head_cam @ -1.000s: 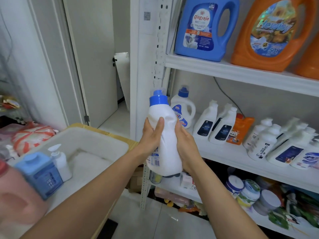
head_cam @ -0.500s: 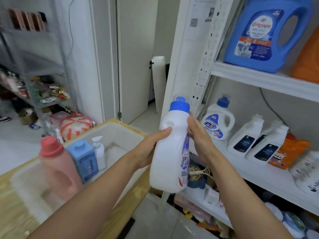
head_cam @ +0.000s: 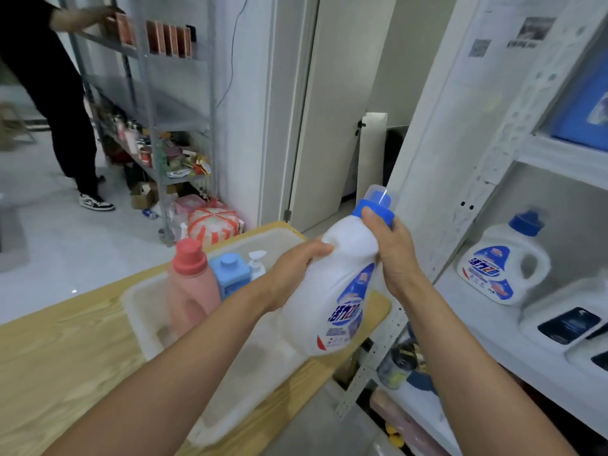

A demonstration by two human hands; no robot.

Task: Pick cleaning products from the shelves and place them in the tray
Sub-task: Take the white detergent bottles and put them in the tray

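We hold a white detergent bottle (head_cam: 335,291) in both hands at the centre of the view. Our left hand (head_cam: 296,274) curls its fingers round the bottle's shoulder from nine o'clock. Our right hand (head_cam: 391,255) grips the neck from three o'clock, with its thumb on the blue cap (head_cam: 375,209). The bottle is tilted, cap toward one o'clock, and hangs in the air over the three-o'clock side of the white tray (head_cam: 139,319), touching only our hands.

The tray rests on a wooden table (head_cam: 65,357). At its ten-o'clock end stand a pink bottle (head_cam: 190,291), a blue bottle (head_cam: 230,274) and a small white pump bottle (head_cam: 256,263), close together.

At three o'clock, the white shelf (head_cam: 460,311) carries a handled white jug (head_cam: 500,264) with a blue cap; other white bottles beside it are blurred.

Farther off, at eleven o'clock, a person in black (head_cam: 56,77) reaches to the top of a metal rack (head_cam: 177,110). At twelve o'clock stands a pale door (head_cam: 329,110).
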